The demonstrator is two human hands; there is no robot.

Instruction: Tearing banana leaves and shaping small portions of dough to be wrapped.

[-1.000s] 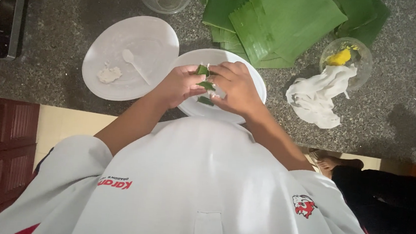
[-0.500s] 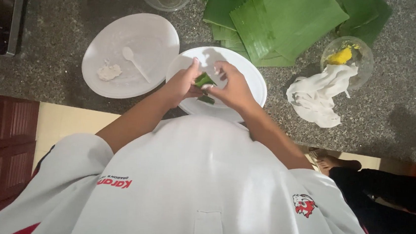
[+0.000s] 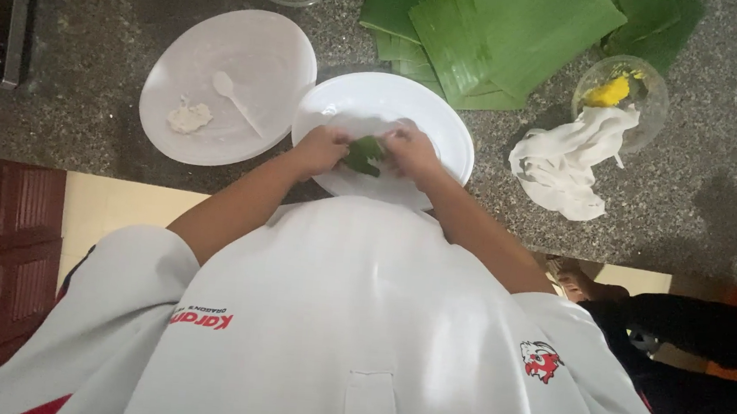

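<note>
Step in hand, as judged: folding. The left hand (image 3: 319, 149) and right hand (image 3: 410, 149) each keep a closed grip on the small folded green leaf parcel (image 3: 363, 155) over the round white plate (image 3: 445, 130) on the speckled grey desk (image 3: 720, 191). Next move calls for firm, even pinching.

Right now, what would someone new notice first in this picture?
Both hands meet over the white plate at the centre: left hand and right hand pinch a small green leaf parcel. Behind lies a stack of banana leaves; to the left, a second plate holds a spoon.
</note>
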